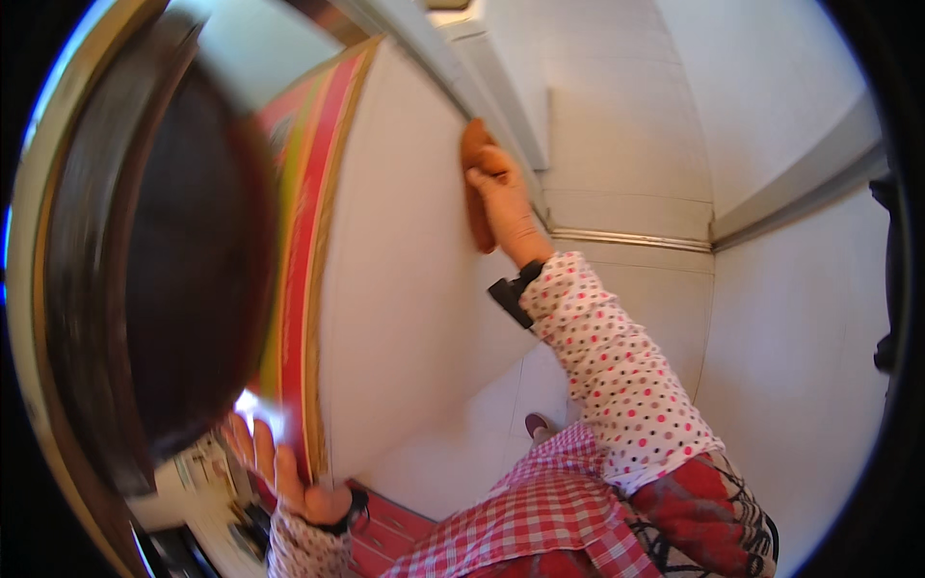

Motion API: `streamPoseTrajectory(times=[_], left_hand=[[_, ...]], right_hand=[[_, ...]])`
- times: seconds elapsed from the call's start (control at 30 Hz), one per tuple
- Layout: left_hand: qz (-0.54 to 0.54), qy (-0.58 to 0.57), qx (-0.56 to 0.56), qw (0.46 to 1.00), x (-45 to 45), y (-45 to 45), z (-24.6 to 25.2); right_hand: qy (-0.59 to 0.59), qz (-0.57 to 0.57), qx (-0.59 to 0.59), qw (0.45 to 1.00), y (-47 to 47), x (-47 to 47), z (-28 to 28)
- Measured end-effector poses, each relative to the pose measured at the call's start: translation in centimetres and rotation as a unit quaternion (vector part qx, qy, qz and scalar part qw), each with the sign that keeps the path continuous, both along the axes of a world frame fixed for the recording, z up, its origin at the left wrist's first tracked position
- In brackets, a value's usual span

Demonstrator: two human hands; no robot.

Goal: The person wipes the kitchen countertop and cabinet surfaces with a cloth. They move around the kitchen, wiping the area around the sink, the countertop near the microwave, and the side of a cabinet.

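My right hand presses an orange-brown cloth against the smooth white side panel of a tall cabinet or appliance, close to its edge. My left hand is raised at the lower left with fingers apart and nothing seen in it. It is beside the end of a red, yellow and green printed cardboard sheet or box along the panel's edge; whether it touches is unclear. A large dark rounded object, blurred and very near the camera, hides part of the cardboard.
Beyond the panel, a doorway with a metal threshold strip crosses the pale tiled floor. White walls stand to the right. Below are red drawer fronts, my checked apron and one shoe.
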State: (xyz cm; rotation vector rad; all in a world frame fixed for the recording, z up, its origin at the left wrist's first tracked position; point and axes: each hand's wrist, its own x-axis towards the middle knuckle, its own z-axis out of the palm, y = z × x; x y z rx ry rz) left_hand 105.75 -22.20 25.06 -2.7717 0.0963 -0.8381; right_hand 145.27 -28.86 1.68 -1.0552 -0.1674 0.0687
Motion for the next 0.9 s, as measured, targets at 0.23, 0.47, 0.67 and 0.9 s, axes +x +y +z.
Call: streamPoseTrajectory(times=[0.23,0.47,0.67,0.9], left_hand=[[-0.095,-0.002,-0.009,0.995,12.1,3.1,-1.2],[-0.235,-0.093,0.042,0.967,25.6,4.6,-0.8],[-0.205,-0.073,-0.112,0.970,33.8,2.1,0.1],[-0.199,-0.036,-0.120,0.972,35.5,2.4,-0.6]], right_hand=[[0.107,0.037,0.075,0.991,-2.1,-1.6,-0.8],[0.115,0.015,0.109,0.987,-2.2,-2.9,-1.3],[0.191,0.052,0.152,0.968,-1.8,-5.1,-0.6],[0.237,0.023,0.109,0.965,-1.4,-6.6,-0.1]])
